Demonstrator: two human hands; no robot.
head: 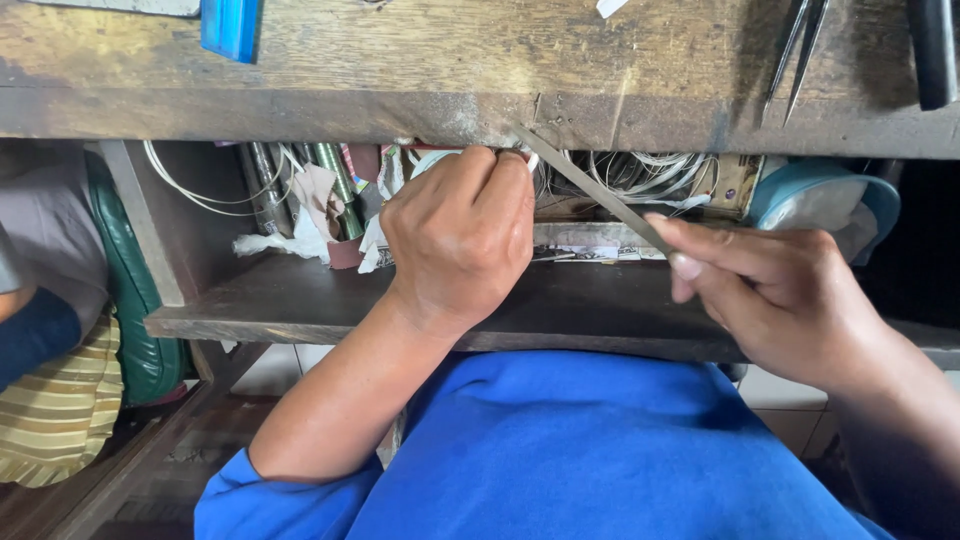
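Left hand (460,235) fisted, pinching something small and pale against the bench edge (300,112), too hidden to identify | right hand (775,295) fingers pinched on a slim metal file (590,190), slanting up to that edge | shelf (290,300) behind cluttered with wire coils (640,172), rags.

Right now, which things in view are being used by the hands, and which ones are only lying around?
In use:
- left hand, closed on a small piece, mostly hidden
- right hand, holding the thin metal file
- bench edge

Lying about:
- wire coils
- tweezers
- blue block
- crumpled cloth
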